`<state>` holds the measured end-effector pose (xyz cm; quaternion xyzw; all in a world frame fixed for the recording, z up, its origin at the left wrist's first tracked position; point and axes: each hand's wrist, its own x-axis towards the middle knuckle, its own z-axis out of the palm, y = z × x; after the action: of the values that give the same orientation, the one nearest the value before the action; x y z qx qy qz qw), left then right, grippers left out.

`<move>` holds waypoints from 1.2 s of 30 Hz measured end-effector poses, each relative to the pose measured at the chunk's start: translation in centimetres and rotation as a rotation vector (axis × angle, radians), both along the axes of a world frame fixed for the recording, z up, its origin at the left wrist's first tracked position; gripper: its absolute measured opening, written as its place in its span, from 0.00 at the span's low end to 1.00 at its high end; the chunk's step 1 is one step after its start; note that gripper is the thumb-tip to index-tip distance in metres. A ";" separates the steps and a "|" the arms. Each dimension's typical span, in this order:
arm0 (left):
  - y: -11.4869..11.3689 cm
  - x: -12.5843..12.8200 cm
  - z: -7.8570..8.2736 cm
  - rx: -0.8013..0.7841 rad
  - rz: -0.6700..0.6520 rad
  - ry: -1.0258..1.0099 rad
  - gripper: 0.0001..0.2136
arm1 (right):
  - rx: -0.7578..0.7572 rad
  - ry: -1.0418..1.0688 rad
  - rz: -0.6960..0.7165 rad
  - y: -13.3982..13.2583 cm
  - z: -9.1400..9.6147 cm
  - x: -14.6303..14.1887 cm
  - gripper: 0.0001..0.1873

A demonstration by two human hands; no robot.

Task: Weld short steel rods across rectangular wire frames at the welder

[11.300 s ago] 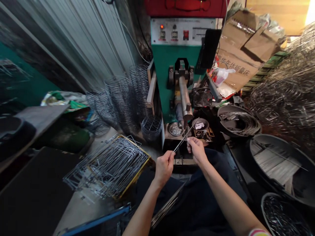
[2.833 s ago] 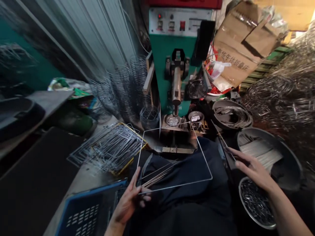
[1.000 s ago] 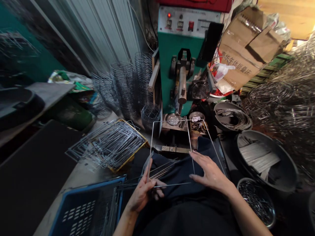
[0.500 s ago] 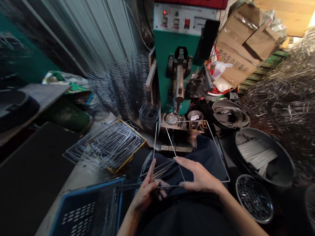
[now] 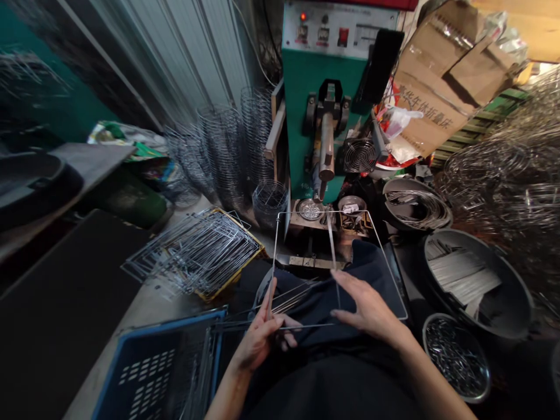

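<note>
A rectangular wire frame [image 5: 275, 248] is held out over my lap, in front of the green machine. My left hand [image 5: 259, 341] is closed around its near left corner, with the index finger along the left side wire. Inside the frame stands a loose wire rod [image 5: 333, 245], running from the far wire towards me. My right hand [image 5: 367, 309] has this rod at the tips of its thumb and index finger, which are spread along its near part. Several thin wire rods [image 5: 291, 300] lie on the dark cloth beneath the frame, beside my left hand.
The green machine [image 5: 301, 116] with its metal electrode arm [image 5: 326, 149] stands ahead. At left are a pile of wire frames [image 5: 196, 251] and a blue crate [image 5: 126, 332]. Bowls of metal strips [image 5: 459, 268] and small parts [image 5: 457, 356] stand at right.
My right hand has shifted right, carrying the wire rod with it. The rod, slanted before, now stands nearly straight across the frame. My left hand keeps its hold.
</note>
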<state>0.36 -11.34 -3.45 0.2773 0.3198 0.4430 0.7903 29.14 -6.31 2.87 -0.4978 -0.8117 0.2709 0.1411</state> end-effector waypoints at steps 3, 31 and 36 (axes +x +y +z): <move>-0.1 -0.3 0.3 0.001 0.016 0.030 0.43 | 0.077 -0.112 -0.211 -0.2 -0.1 1.4 0.39; -0.8 0.7 2.0 0.074 0.066 0.044 0.44 | -0.090 0.101 0.105 -1.1 0.7 0.3 0.51; -0.7 0.8 2.3 0.081 0.075 0.013 0.44 | -0.092 0.119 0.092 -1.0 0.7 0.4 0.51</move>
<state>1.13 -12.06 -1.12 0.2999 0.3170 0.4831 0.7591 29.58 -7.33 3.59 -0.4491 -0.8106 0.3432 0.1534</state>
